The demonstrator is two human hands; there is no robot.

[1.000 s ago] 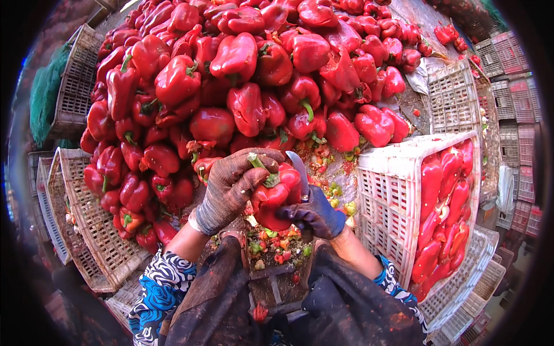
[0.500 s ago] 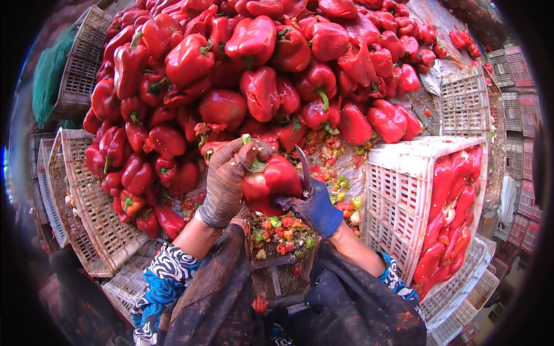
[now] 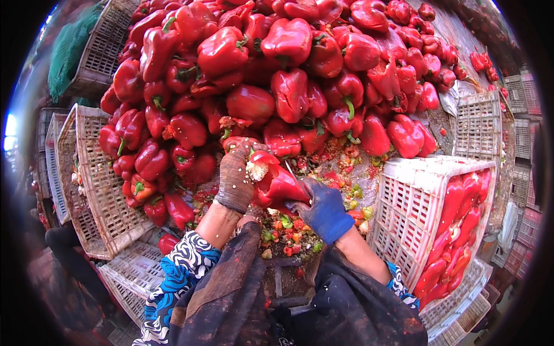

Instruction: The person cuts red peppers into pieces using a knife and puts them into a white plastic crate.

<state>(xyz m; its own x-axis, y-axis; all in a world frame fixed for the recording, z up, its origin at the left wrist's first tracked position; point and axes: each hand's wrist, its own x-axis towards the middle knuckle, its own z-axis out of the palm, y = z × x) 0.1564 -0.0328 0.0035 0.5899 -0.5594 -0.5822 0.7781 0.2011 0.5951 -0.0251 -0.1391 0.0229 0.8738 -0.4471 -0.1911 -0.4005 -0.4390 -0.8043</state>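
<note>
A red bell pepper (image 3: 279,187) is between my two hands, cut open, with its pale, seedy core (image 3: 257,169) showing on the left side. My left hand (image 3: 238,183), in a stained brown glove, is closed at the core end of the pepper; its fingertips are partly hidden. My right hand (image 3: 326,211), in a blue glove, is closed round a knife, and its thumb presses on the pepper's lower right side. Only a sliver of the knife blade (image 3: 289,168) shows behind the pepper; the handle is hidden in the glove. Small seeds cling to both gloves.
A big heap of whole red peppers (image 3: 248,104) rises in front of me. At my right a tilted white crate (image 3: 402,213) holds cut red peppers (image 3: 453,230). Crates (image 3: 112,190) stand at left, near green netting (image 3: 72,49). Pepper scraps (image 3: 287,233) litter the surface below my hands.
The pepper has been opened at its stem end, and the pale core now shows by my left hand. The blade has tipped down behind the pepper. The whole view has shifted slightly.
</note>
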